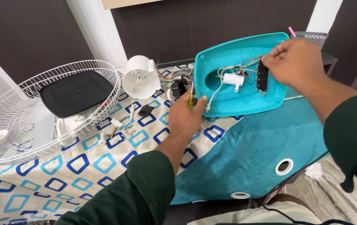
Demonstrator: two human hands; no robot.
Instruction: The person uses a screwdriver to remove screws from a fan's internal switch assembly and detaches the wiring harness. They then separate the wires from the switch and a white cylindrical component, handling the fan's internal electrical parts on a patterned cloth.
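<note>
With the teal fan base [228, 62] tipped up on the surface [82, 166], the left hand [187, 116] grips a screwdriver [191, 99] against its lower edge, and should brace firmly — while the right hand [293, 62] pinches the wires [249, 64] by the black switch block [262, 77] — gently, without tugging.

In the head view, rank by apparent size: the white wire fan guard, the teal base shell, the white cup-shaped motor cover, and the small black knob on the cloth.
Largest to smallest as they look:
1. white wire fan guard
2. teal base shell, tilted up between the left hand and right hand
3. white motor cover
4. small black knob
</note>
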